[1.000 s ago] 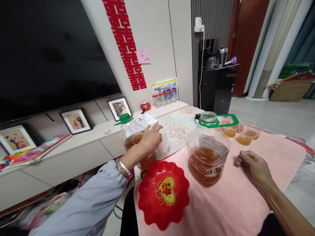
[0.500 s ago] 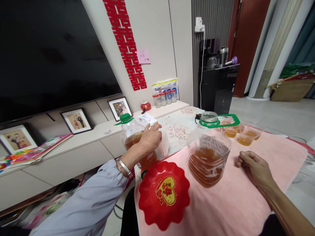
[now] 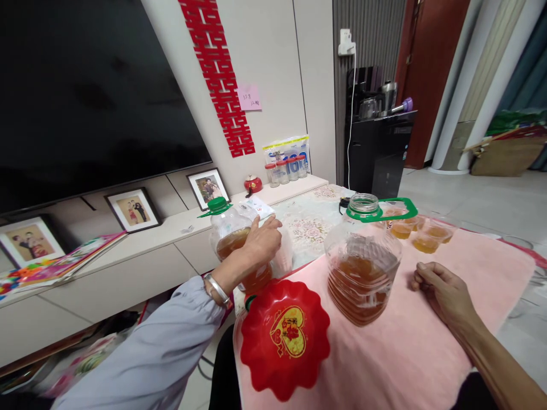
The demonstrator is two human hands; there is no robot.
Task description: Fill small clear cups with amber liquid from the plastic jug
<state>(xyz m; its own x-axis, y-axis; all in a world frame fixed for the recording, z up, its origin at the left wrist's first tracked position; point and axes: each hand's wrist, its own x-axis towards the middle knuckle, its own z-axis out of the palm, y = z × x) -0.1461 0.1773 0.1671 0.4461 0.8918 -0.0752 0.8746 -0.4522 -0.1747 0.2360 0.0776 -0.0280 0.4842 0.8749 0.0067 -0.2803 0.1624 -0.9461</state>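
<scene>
My left hand [image 3: 261,244], fingers stretched out and holding nothing, is in front of a clear plastic jug [image 3: 233,236] with a green cap and brown liquid inside. Whether the hand touches that jug I cannot tell. My right hand [image 3: 442,290] has its fingers curled in and rests over a pink cloth [image 3: 427,341], with nothing seen in it. Between the hands stands an uncapped jug [image 3: 363,279], partly full of brown liquid, its green handle [image 3: 401,208] pointing right. A red scalloped plate [image 3: 265,336] with a gold heart lies nearest me.
Several clear cups of amber liquid [image 3: 426,242] stand beyond my right hand. Several red-lidded jars [image 3: 282,173], a small red pot [image 3: 253,183] and framed photos [image 3: 133,209] are along the cabinet [image 3: 171,233]. A large television [image 3: 94,91] fills the upper left.
</scene>
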